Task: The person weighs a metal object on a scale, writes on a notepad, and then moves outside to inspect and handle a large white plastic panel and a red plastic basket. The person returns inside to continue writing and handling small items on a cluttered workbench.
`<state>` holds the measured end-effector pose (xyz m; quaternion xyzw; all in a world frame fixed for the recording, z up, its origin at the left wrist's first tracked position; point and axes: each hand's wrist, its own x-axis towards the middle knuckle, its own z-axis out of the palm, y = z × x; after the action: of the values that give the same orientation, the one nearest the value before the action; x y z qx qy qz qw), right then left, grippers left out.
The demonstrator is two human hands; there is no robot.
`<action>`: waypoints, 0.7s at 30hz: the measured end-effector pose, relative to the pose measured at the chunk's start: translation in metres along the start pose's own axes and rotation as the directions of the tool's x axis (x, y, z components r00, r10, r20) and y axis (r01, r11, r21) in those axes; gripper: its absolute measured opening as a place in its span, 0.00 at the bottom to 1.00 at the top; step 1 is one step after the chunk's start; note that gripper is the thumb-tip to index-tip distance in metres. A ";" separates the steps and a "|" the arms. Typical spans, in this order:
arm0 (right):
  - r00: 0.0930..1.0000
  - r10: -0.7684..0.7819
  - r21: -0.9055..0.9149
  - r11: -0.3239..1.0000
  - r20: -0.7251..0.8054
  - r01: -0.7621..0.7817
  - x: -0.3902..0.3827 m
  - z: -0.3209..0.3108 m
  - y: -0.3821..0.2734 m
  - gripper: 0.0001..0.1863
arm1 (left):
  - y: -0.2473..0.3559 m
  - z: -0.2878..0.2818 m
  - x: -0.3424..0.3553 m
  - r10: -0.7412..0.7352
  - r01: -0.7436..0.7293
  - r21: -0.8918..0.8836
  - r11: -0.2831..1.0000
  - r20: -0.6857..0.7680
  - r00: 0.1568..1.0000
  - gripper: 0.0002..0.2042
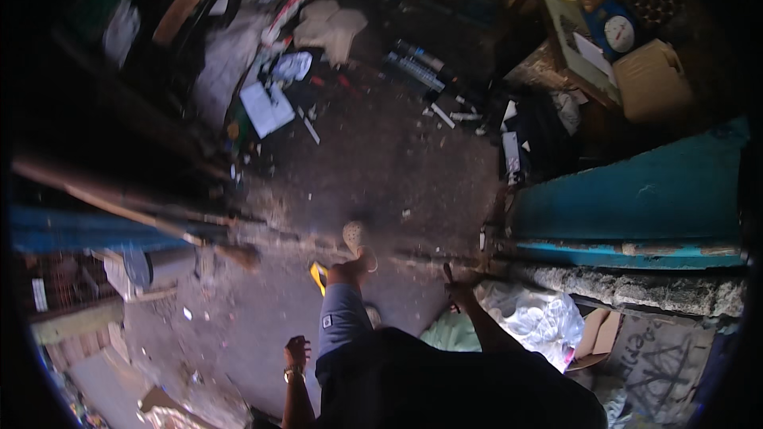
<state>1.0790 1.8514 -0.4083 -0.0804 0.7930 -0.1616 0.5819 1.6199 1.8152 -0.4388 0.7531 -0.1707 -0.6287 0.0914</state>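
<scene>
A person in a black top and grey cloth shorts stepped across a rough stone threshold, one foot in a beige perforated clog. The right hand had its fingers closed around a slim, dark, stick-shaped object, which jutted forward over the grey floor near the threshold; its material could not be told. The left hand, with a bright band at the wrist, hung beside the shorts, fingers loosely bent and released.

Below the right hand in the view, a crinkled, clear plastic sheet lay beside a pale green, soft sack and an open brown cardboard box. A black-and-yellow, narrow object showed just beside the leg.

Black hand-drawn lettering marked a flat grey board at lower right; a small square label showed on the shorts. A blue scale bore a round white dial.

Beyond the threshold, dark, scuffed ground stretched between a white paper sheet on the left and a teal flat panel on the right, edged below by a coarse concrete ledge.
</scene>
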 end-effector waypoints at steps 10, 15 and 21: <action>0.754 -0.656 -0.312 0.722 -0.027 0.617 -0.052 0.086 -0.326 0.29 | 0.447 0.222 -0.096 0.500 -0.466 -0.184 0.865 0.259 0.826 0.21; 0.388 -0.761 -0.286 0.273 0.520 0.918 -0.098 0.035 -0.432 0.17 | 0.538 0.253 -0.089 0.573 -0.508 -0.269 0.819 0.329 0.750 0.15; 0.908 -0.339 0.019 0.938 0.246 0.345 -0.001 -0.111 -0.490 0.16 | 0.590 0.237 -0.141 0.577 -0.561 0.407 0.721 0.096 0.811 0.18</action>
<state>0.9441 1.4120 -0.2057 -0.2445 0.6904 -0.2401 0.6371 1.2831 1.3400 -0.1470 0.6773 -0.5217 -0.5046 0.1203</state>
